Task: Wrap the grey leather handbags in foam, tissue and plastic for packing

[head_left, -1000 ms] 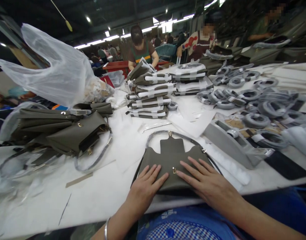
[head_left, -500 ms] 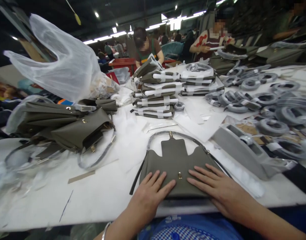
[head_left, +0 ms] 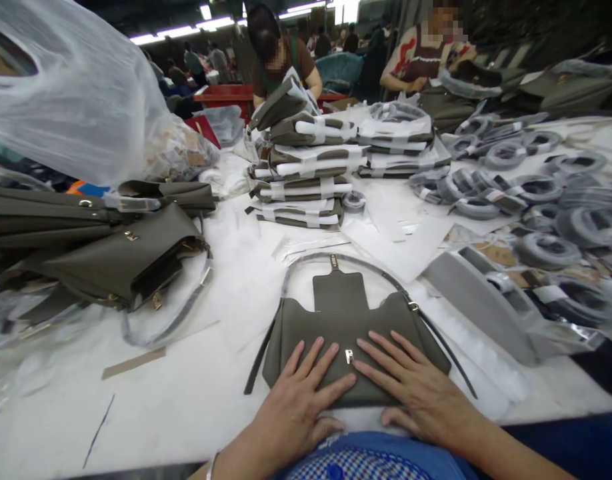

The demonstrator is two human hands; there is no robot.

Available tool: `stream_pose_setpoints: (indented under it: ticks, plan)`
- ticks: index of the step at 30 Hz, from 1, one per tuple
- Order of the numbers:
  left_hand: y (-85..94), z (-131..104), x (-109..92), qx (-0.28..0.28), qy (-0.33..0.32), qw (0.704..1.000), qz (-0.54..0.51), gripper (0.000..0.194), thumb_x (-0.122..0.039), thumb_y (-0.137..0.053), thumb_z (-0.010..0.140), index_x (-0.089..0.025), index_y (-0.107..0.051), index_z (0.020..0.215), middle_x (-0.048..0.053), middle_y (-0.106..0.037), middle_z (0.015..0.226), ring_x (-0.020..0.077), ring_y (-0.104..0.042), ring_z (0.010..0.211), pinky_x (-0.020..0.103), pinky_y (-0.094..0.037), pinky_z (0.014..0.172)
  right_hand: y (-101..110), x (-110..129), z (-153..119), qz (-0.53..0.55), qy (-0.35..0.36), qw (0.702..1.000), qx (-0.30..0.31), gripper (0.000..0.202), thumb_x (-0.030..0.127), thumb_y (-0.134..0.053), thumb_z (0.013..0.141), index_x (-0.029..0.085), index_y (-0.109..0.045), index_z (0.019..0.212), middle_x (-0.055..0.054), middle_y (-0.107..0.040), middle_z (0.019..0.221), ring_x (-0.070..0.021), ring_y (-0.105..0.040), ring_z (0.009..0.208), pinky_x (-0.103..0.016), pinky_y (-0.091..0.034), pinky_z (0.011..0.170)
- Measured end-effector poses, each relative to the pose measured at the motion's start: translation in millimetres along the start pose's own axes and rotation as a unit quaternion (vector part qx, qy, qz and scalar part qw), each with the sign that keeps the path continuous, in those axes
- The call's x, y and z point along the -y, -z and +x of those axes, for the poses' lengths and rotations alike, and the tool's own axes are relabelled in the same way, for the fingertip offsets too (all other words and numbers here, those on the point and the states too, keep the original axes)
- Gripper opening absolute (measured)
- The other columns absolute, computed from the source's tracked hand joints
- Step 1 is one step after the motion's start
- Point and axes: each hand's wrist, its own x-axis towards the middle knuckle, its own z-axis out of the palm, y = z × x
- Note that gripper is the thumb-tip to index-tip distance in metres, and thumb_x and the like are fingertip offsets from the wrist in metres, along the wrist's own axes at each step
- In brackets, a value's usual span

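Note:
A dark olive handbag (head_left: pixel 386 333) lies flat on the white table (head_left: pixel 196 393), its flap tab (head_left: pixel 340 290) pointing away from me and its wrapped handle (head_left: pixel 306 259) arched behind. My left hand (head_left: pixel 301 393) rests on the left part of the bag's front, fingers spread. On the right part lies my right hand (head_left: pixel 419 390), its fingers spread too. Between the fingertips of both hands sits a small metal clasp (head_left: pixel 349 357). Neither hand grips anything.
Olive bags (head_left: pixel 131 253) and a large plastic bag (head_left: pixel 101 100) are at the left. Stacked bags with white wrapping (head_left: pixel 306 163) stand ahead. A grey form (head_left: pixel 476 300) and wrapped coils (head_left: pixel 546 250) lie right. Two people work across the table.
Both hands have shifted slightly over the bag, and their thumbs now show near its lower edge. The flap tab sits lower against the body. The camera view has moved.

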Motion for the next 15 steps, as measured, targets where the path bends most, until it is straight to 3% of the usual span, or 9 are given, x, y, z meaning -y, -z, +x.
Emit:
stream_pose_setpoints:
  ticks: [4, 7, 10, 12, 15]
  plan:
    - [-5.2, 0.3, -7.5, -0.028, 0.013, 0.999, 0.011, 0.091, -0.054, -0.072, 0.080, -0.043, -0.019, 0.153, 0.008, -0.012, 0.166, 0.0332, -0.017, 0.150, 0.059, -0.025, 0.118, 8.6, -4.2, -0.7, 0.007, 0.016, 1.000, -0.022, 0.079, 0.060, -0.063, 0.085, 0.030, -0.035, 0.153, -0.007, -0.036, 0.158, -0.0321, -0.040, 0.141, -0.054, -0.039, 0.112]
    - [-6.3, -1.0, -7.7, -0.058, 0.011, 0.998, 0.025, 0.082, -0.063, -0.057, 0.086, -0.043, -0.016, 0.154, 0.008, -0.014, 0.166, 0.0318, -0.016, 0.151, 0.057, -0.025, 0.118, 35.1, -14.9, 24.3, 0.096, -0.003, 0.994, -0.043, 0.041, 0.045, -0.057, 0.094, 0.033, -0.061, 0.134, -0.004, -0.066, 0.132, -0.0248, -0.065, 0.117, -0.040, -0.057, 0.094]
    - [-5.4, -4.2, -4.8, -0.087, 0.008, 0.995, 0.048, 0.081, -0.067, -0.052, 0.087, -0.042, -0.015, 0.154, 0.009, -0.019, 0.165, 0.0326, -0.019, 0.150, 0.056, -0.028, 0.117, 61.9, -24.3, 88.9, 0.222, -0.068, 0.969, -0.088, 0.030, 0.035, -0.046, 0.100, 0.027, -0.072, 0.113, -0.005, -0.076, 0.110, -0.0214, -0.072, 0.100, -0.034, -0.059, 0.087]
    - [-8.2, -5.7, -1.4, -0.108, -0.005, 0.992, 0.071, 0.083, -0.071, -0.049, 0.086, -0.041, -0.014, 0.155, 0.010, -0.023, 0.163, 0.0331, -0.024, 0.149, 0.054, -0.033, 0.114, 69.5, -26.2, 149.7, 0.273, -0.083, 0.951, -0.116, 0.030, 0.035, -0.050, 0.097, 0.021, -0.069, 0.115, -0.009, -0.073, 0.117, -0.0244, -0.069, 0.109, -0.040, -0.055, 0.096]
    - [-26.2, -2.2, 5.9, -0.174, -0.038, 0.972, 0.155, 0.081, -0.066, -0.053, 0.088, -0.039, -0.016, 0.155, 0.010, -0.037, 0.157, 0.0321, -0.038, 0.143, 0.050, -0.042, 0.109, 65.0, -20.7, 239.7, 0.305, -0.156, 0.937, -0.067, 0.035, 0.029, -0.054, 0.092, 0.016, -0.061, 0.124, -0.014, -0.067, 0.127, -0.0252, -0.067, 0.112, -0.040, -0.053, 0.096]
